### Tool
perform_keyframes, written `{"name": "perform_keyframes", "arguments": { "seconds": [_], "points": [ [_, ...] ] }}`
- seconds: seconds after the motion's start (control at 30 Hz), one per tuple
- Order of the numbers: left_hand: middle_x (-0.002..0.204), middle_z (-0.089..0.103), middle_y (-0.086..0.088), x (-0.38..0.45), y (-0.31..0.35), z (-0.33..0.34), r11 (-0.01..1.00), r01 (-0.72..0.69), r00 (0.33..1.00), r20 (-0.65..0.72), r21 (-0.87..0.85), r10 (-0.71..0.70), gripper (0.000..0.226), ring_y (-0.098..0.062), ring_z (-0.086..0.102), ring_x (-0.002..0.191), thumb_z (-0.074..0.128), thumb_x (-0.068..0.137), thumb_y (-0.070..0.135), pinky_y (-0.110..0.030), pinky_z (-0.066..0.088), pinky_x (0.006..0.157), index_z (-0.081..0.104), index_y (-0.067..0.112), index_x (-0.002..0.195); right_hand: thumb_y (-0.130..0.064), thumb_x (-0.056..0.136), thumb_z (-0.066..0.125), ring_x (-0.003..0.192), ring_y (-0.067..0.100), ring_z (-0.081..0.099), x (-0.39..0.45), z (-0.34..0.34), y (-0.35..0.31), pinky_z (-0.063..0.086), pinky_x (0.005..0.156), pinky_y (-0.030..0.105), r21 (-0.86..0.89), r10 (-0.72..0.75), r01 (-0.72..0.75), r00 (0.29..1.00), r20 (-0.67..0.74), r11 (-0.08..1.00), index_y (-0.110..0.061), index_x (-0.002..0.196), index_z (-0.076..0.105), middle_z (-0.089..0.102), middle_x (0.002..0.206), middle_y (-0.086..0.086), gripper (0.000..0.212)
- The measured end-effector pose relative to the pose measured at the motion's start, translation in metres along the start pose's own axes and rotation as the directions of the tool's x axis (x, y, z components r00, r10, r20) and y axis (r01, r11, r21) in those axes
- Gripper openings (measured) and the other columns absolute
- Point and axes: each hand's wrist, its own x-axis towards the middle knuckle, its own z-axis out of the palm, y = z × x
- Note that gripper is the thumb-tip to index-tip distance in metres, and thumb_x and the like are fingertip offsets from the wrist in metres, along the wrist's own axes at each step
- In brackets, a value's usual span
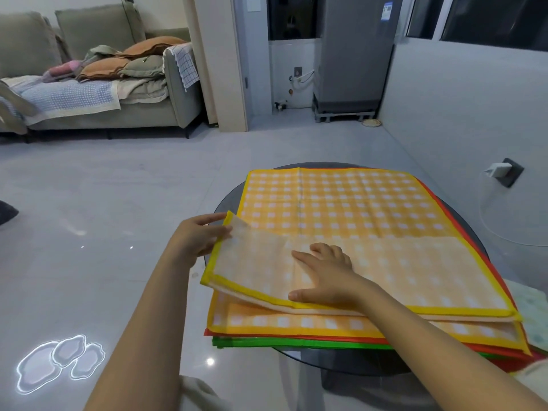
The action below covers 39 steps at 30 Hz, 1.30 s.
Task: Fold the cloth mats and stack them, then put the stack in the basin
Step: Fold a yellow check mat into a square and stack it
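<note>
A yellow checked cloth mat [335,200] lies on top of a pile on a round dark glass table [228,200]. Its near part is folded over toward the far side, pale underside up. My left hand [198,235] pinches the folded flap's left corner between thumb and fingers. My right hand [323,274] lies flat on the flap with fingers spread, pressing it down. Under it lie another yellow mat [267,321], a red mat [296,337] and a green mat [267,344], edges showing. No basin is in view.
A pale green patterned cloth [533,310] shows at the table's right edge. Glossy grey floor surrounds the table. A sofa [124,84] with cushions stands at the far left, a fridge [353,54] at the back, a wall charger [501,170] at the right.
</note>
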Motion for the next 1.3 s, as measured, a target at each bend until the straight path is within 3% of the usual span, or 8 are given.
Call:
{"name": "perform_keyframes", "arguments": {
  "seconds": [0.13,0.23,0.37,0.5,0.6,0.83,0.97,1.3],
  "points": [
    [0.081,0.074,-0.004,-0.001,0.018,0.012,0.994,-0.012,0.995,0.094,-0.107,0.023,0.036,-0.021,0.067,0.075,0.074,0.078,0.011,-0.029,0.052,0.079,0.068,0.021,0.111,-0.074,0.071,0.055,0.141,0.027,0.003,-0.002,-0.002,-0.001,0.01,0.113,0.042,-0.03,-0.009,0.009,1.0,0.001,0.999,-0.041,0.147,0.01,0.005,0.156,0.001,0.094],
    [0.081,0.072,-0.005,-0.006,0.032,0.034,0.983,-0.042,0.988,0.14,-0.179,0.068,0.037,-0.013,0.064,0.061,0.072,0.08,0.012,-0.02,0.051,0.058,0.065,0.018,0.115,-0.069,0.073,0.058,0.142,0.026,0.003,-0.006,-0.005,0.003,0.01,0.114,0.042,0.026,-0.044,0.044,0.999,-0.014,0.999,-0.039,0.147,0.013,0.008,0.156,0.001,0.092],
    [0.097,0.071,-0.008,-0.015,0.043,0.069,0.973,-0.076,0.972,0.2,-0.216,0.121,0.04,-0.023,0.067,0.084,0.073,0.079,0.019,-0.037,0.053,0.085,0.063,0.016,0.118,-0.055,0.076,0.067,0.142,0.016,0.016,-0.018,-0.01,0.028,0.021,0.116,0.039,0.453,-0.006,0.057,0.994,-0.113,0.89,-0.036,0.144,0.028,0.024,0.151,-0.005,0.081],
    [0.086,0.069,-0.003,-0.028,0.048,0.113,0.967,-0.093,0.956,0.25,-0.239,0.154,0.039,-0.017,0.063,0.069,0.072,0.081,0.022,-0.022,0.051,0.056,0.062,0.014,0.118,-0.04,0.085,0.065,0.117,0.008,0.05,-0.04,-0.025,0.057,0.044,0.089,0.02,0.693,0.141,0.058,0.964,-0.226,0.719,-0.032,0.129,0.052,0.052,0.13,-0.006,0.047],
    [0.081,0.067,-0.003,-0.036,0.046,0.147,0.971,-0.102,0.951,0.264,-0.218,0.159,0.04,-0.011,0.061,0.057,0.073,0.08,0.02,-0.02,0.047,0.047,0.061,0.013,0.117,-0.034,0.092,0.056,0.092,0.012,0.063,-0.056,-0.04,0.075,0.05,0.076,0.023,0.765,0.208,0.058,0.947,-0.246,0.641,-0.028,0.112,0.063,0.067,0.106,-0.003,0.022],
    [0.087,0.062,-0.01,-0.038,0.014,0.211,0.986,-0.13,0.967,0.206,-0.1,0.149,0.047,-0.018,0.066,0.068,0.077,0.077,0.015,-0.031,0.057,0.053,0.056,0.011,0.118,-0.041,0.096,0.044,0.066,0.013,0.064,-0.076,-0.043,0.096,0.043,0.053,0.025,0.872,0.31,-0.042,0.942,-0.128,0.488,-0.018,0.11,0.064,0.071,0.086,0.002,0.033],
    [0.076,0.058,0.0,-0.034,-0.008,0.23,0.985,-0.174,0.968,0.183,0.001,0.171,0.047,-0.014,0.064,0.069,0.078,0.076,0.02,-0.029,0.052,0.061,0.056,0.015,0.117,-0.048,0.091,0.05,0.054,0.01,0.059,-0.075,-0.036,0.093,0.035,0.045,0.02,0.824,0.366,-0.144,0.927,-0.081,0.548,-0.021,0.115,0.059,0.072,0.081,0.001,0.036],
    [0.095,0.063,-0.004,-0.026,-0.021,0.239,0.921,-0.275,0.949,0.233,0.275,0.214,0.031,-0.017,0.065,0.074,0.058,0.09,0.026,-0.027,0.051,0.057,0.057,0.012,0.118,-0.025,0.085,0.063,0.078,0.016,0.06,-0.073,-0.013,0.086,0.049,0.07,0.032,0.573,0.354,-0.19,0.916,-0.189,0.797,-0.025,0.14,0.033,0.059,0.081,-0.002,0.062]
  ]
}}
